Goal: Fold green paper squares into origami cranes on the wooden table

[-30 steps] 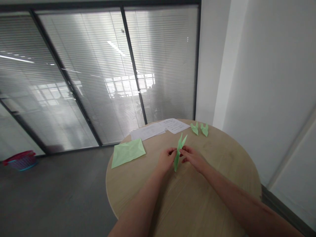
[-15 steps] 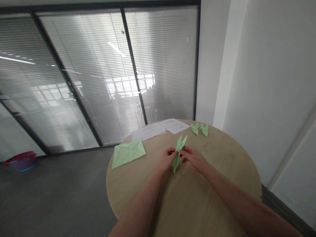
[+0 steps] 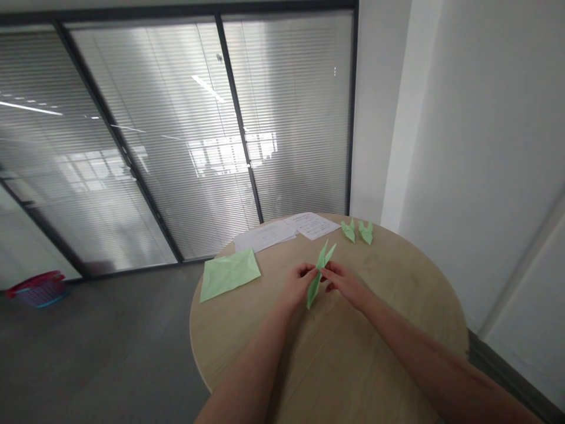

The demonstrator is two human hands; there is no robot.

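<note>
A long, narrow folded piece of green paper (image 3: 318, 271) is held just above the round wooden table (image 3: 397, 294), its forked tip pointing away from me. My left hand (image 3: 296, 285) pinches it from the left and my right hand (image 3: 345, 282) pinches it from the right, near its middle. Both hands have their fingers closed on the paper.
A flat green sheet (image 3: 228, 273) lies at the table's left edge. White printed papers (image 3: 282, 231) lie at the far side, with two small green folded figures (image 3: 357, 231) beside them. Glass partitions with blinds stand behind. A red basket (image 3: 37, 287) sits on the floor at far left.
The folded green paper has tilted slightly, its lower tip swinging left. Both hands stay in nearly the same place.
</note>
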